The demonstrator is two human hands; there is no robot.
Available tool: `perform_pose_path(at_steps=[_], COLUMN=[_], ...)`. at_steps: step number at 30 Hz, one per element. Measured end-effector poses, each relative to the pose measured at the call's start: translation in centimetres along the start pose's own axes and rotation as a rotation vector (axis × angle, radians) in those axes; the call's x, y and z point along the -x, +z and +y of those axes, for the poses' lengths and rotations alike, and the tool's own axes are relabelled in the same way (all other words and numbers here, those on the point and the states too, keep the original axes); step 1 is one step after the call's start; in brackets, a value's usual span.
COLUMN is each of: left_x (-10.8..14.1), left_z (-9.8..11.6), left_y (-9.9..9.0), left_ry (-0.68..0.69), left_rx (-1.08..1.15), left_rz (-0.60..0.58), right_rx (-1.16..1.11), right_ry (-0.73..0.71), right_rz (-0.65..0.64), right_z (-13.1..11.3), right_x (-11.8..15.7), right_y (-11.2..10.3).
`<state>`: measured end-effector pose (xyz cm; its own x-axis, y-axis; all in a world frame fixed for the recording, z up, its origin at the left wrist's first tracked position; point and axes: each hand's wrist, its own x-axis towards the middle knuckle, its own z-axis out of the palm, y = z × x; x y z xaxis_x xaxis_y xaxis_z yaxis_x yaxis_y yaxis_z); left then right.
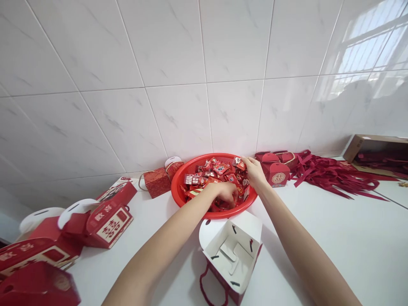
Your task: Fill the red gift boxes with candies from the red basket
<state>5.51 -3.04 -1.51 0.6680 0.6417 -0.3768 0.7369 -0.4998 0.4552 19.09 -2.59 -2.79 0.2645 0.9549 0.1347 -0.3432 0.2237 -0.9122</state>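
Note:
A red plastic basket (177,196) full of red-wrapped candies (220,168) stands against the wall. My left hand (227,193) reaches down into the candies with its fingers curled; the fingertips and whatever they grip are hidden. At the basket's right rim, my right hand (254,171) pinches a small red-and-white wrapped candy (239,163) between thumb and fingers. In front of the basket, between my forearms, sits an open gift box (229,250), white inside and red outside, with a dark red cord handle. No candy shows inside it.
Several red gift boxes (108,223) crowd the left side of the white table (344,238). Patterned small boxes (155,182) and red boxes (276,173) flank the basket. Dark red ribbons (331,172) lie at right beside a cardboard box (379,151). A tiled wall (236,114) bounds the back.

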Motion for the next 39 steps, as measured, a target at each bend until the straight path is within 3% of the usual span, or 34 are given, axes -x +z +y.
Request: perform_pose_path(at_steps=[9, 16, 27, 35, 39], left_x=[2.0, 2.3, 2.2, 2.2, 1.9], left_z=[-2.5, -2.6, -2.9, -3.0, -3.1], left_y=[-3.1, -3.6, -3.8, -3.8, -3.8], left_ry=[0.061, 0.126, 0.127, 0.17, 0.214], left_rx=[0.437, 0.752, 0.782, 0.858, 0.894], left_rz=[0.43, 0.615, 0.733, 0.731, 0.818], right_rx=[-0.004, 0.011, 0.035, 0.091, 0.173], right_ry=[-0.008, -0.012, 0.106, 0.063, 0.022], right_rz=[0.008, -0.004, -0.121, -0.106, -0.096], right_z=[-0.1, -0.4, -1.6, -1.5, -1.6], right_x=[0.1, 0.4, 1.5, 1.6, 1.6], right_y=[0.2, 0.3, 1.1, 1.0, 1.0])
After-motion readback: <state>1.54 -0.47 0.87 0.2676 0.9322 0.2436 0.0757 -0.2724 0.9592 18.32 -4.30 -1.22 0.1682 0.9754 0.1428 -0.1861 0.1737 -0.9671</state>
